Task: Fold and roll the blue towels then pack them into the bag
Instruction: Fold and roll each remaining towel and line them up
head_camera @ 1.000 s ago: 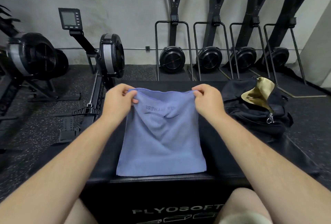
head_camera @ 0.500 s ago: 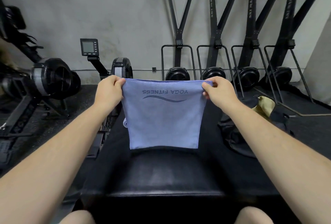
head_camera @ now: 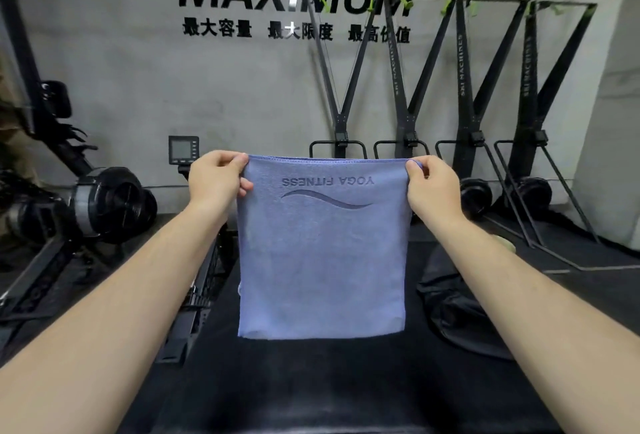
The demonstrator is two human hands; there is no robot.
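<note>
Hanging towel [head_camera: 322, 260] between both hands

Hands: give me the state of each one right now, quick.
Left hand: pinches the top left corner of the blue towel.
Right hand: pinches the towel's top right corner.

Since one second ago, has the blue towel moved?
Yes. The blue towel has risen off the black box; it now hangs above it.
</note>
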